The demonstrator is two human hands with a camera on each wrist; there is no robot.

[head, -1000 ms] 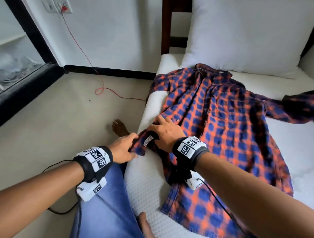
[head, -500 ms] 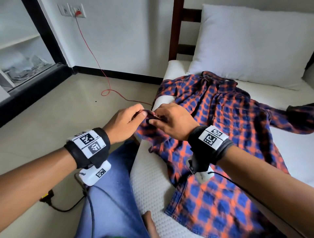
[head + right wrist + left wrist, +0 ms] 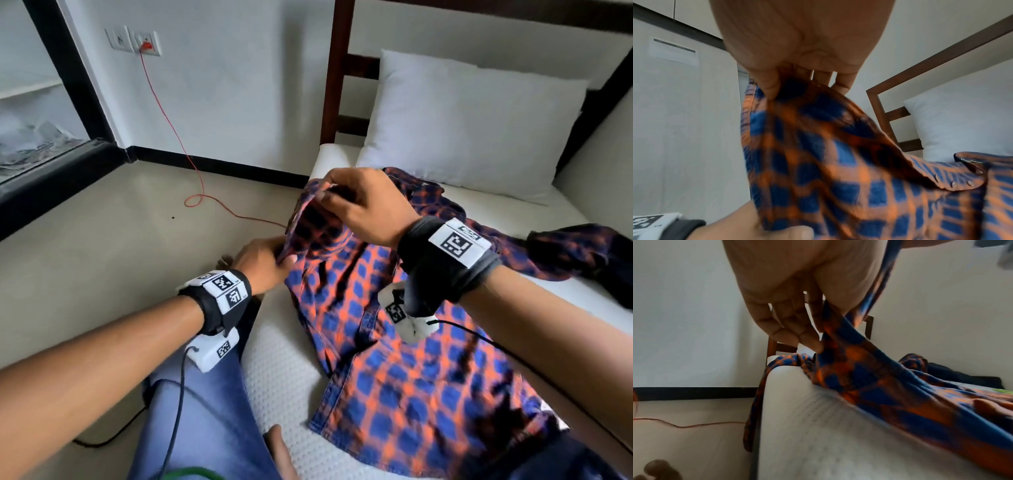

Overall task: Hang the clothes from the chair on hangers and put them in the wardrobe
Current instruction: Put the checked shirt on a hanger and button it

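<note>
A blue and orange plaid shirt [image 3: 411, 377] lies spread on the white mattress [image 3: 284, 363]. My left hand [image 3: 287, 262] pinches the shirt's left front edge low, near the mattress side; the left wrist view shows its fingertips [image 3: 813, 344] closed on the cloth [image 3: 900, 394]. My right hand [image 3: 325, 192] pinches the same edge higher up and holds it raised, so the fabric stands stretched between both hands. In the right wrist view the thumb and fingers [image 3: 772, 91] grip the hem of the shirt [image 3: 838, 162]. No hanger is clearly in view.
A white pillow [image 3: 462, 120] leans on the wooden headboard [image 3: 337, 85]. A dark garment [image 3: 582, 253] lies at the right of the mattress. A red cable [image 3: 178, 137] runs from a wall socket across the floor. My jeans-clad leg [image 3: 205, 411] is beside the bed.
Both hands have lifted the shirt's front edge off the mattress. The right hand has risen up and away with it, while the left stays lower, which spreads the cloth between them.
</note>
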